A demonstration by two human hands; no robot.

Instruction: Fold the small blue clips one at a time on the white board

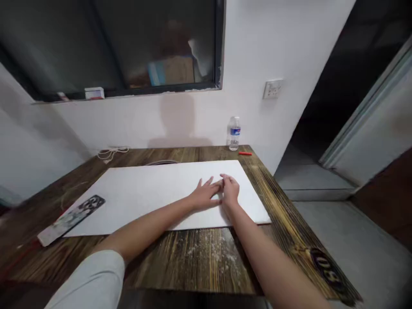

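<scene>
Over the right part of a large white board [141,189], my left hand [206,196] is stretched out with its fingers spread, palm down. My right hand [231,189] meets it at the fingertips. Its fingers are curled and pressed together by the ends of my left fingers. Whatever they pinch, if anything, is hidden or too small to name. The board lies flat on a dark wooden table [206,262].
A long patterned box-like object [72,219] overlaps the board's left edge. At the back stand a water bottle [234,134] and a red pen-like stick [245,153]. A coiled white cable [112,151] lies at back left. White specks dot the table's front.
</scene>
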